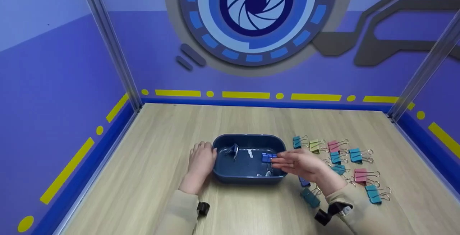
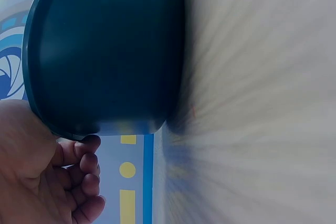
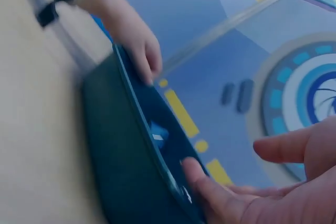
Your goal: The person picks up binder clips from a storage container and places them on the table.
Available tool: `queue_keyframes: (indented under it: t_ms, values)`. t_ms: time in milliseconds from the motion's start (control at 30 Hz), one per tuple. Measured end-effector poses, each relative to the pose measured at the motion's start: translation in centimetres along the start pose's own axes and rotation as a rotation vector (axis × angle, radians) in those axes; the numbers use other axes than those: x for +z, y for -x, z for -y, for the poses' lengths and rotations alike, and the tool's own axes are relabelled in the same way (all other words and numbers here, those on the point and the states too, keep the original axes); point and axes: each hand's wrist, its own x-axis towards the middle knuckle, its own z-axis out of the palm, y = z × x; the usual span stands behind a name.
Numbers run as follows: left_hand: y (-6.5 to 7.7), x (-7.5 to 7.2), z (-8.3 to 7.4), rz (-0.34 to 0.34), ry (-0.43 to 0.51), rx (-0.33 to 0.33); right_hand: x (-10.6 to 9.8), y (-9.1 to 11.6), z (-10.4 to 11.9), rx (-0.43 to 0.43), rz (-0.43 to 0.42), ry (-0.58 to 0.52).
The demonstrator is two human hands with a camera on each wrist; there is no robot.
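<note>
A dark blue plastic box [image 1: 248, 180] stands on the table. My left hand [image 1: 202, 159] holds its left end, with the thumb at the rim and the fingers curled along the outer side [image 2: 84, 182]. Over the right rim reaches my right hand [image 1: 303, 164], its fingers straight and its thumb apart from them in the right wrist view. Just at those fingertips, inside the box, is a blue binder clip [image 1: 268, 157] with silver handles. Another dark blue binder clip [image 1: 234, 150] lies in the box's left half.
Right of the box lie several binder clips: a yellow one [image 1: 314, 146], a pink one [image 1: 361, 176], a teal one [image 1: 373, 194] and others, some partly behind my right hand. Decorated panels [image 1: 230, 77] enclose the table at the back and sides.
</note>
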Motion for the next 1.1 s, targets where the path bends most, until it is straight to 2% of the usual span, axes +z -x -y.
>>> queue_keyframes:
  t_ms: [267, 533, 767, 867, 1100]
  values:
    - [0.0, 0.0, 0.0, 0.017, -0.007, -0.013, 1.8, -1.4, 0.0, 0.16, -0.024, -0.148]
    - [0.0, 0.0, 0.0, 0.012, -0.001, -0.004, 2.8, -3.5, -0.7, 0.234, -0.085, -0.215]
    - [0.0, 0.0, -0.1, 0.016, 0.014, -0.013, 2.9, -5.4, -1.1, 0.301, -0.091, -0.194]
    - [0.0, 0.0, -0.1, 0.012, 0.018, -0.013, 3.0, -6.1, -1.1, 0.32, -0.098, -0.14]
    - [0.0, -0.2, -0.2, 0.051, 0.022, -0.034, 3.2, -7.7, -1.3, 0.312, -0.178, -0.046]
